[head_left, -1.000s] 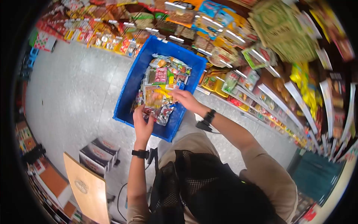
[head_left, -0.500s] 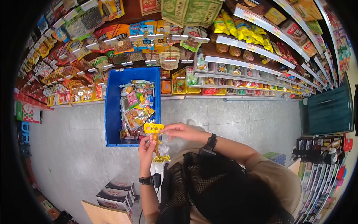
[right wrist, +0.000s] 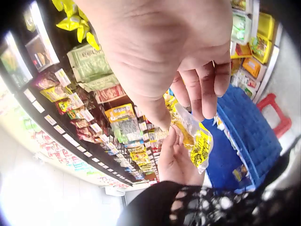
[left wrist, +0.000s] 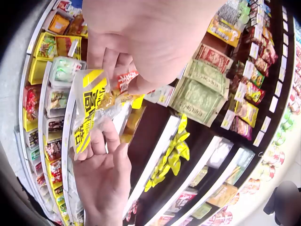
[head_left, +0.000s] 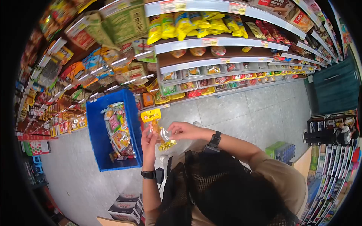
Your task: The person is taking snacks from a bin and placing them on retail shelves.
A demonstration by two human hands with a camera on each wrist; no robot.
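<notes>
Presently the packet [head_left: 160, 131], a clear sachet with a yellow header, is held upright at chest height between both hands, just right of the crate [head_left: 95, 145] and clear of its rim. The left hand [head_left: 148, 142] grips the packet from the left, fingers and thumb pinched on the film, as the left wrist view confirms. The right hand [head_left: 184, 131] pinches the opposite edge with curled fingertips, which the right wrist view shows closed on the wrapper. A second ago both hands were down inside the crate among the loose packets, the right one on this yellow item. Half a second ago the packet had been lifted to just above the crate's near wall. It now sits higher and nearer the body, and the head view has swung up so that the shelves [head_left: 211, 61] fill more of the frame. Judgement: removal from the crate is complete, and the item is under two-handed control and facing the person. The remaining packets lie heaped in the crate, which rests on the floor [head_left: 245, 113] against the lower shelving. No packet is seen dropped on the tiles nearby.
</notes>
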